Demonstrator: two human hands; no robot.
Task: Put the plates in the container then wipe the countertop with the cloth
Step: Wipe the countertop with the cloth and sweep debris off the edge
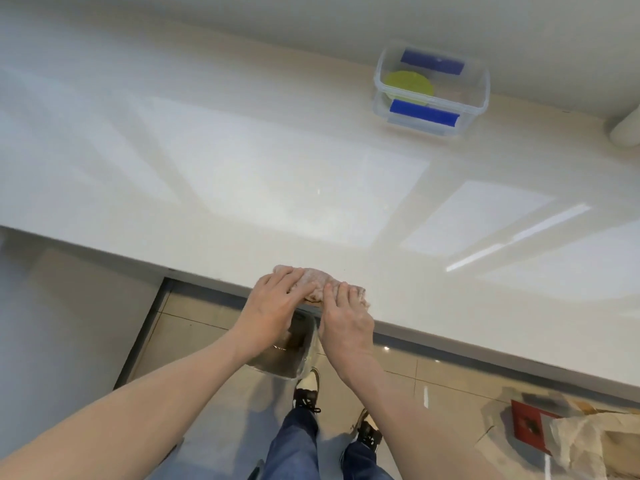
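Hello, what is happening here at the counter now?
A person presses both hands, left hand and right hand, on a bunched cloth at the near edge of the white countertop. A green plate already lies inside the clear container at the far side. Wiping seems underway.

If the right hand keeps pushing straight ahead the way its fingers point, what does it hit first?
Nothing nearby. The right hand rests on the cloth at the countertop's near edge, fingers pointing toward the wall. Bare counter lies ahead; the clear container holding a green plate sits off to the right, probably outside that line.
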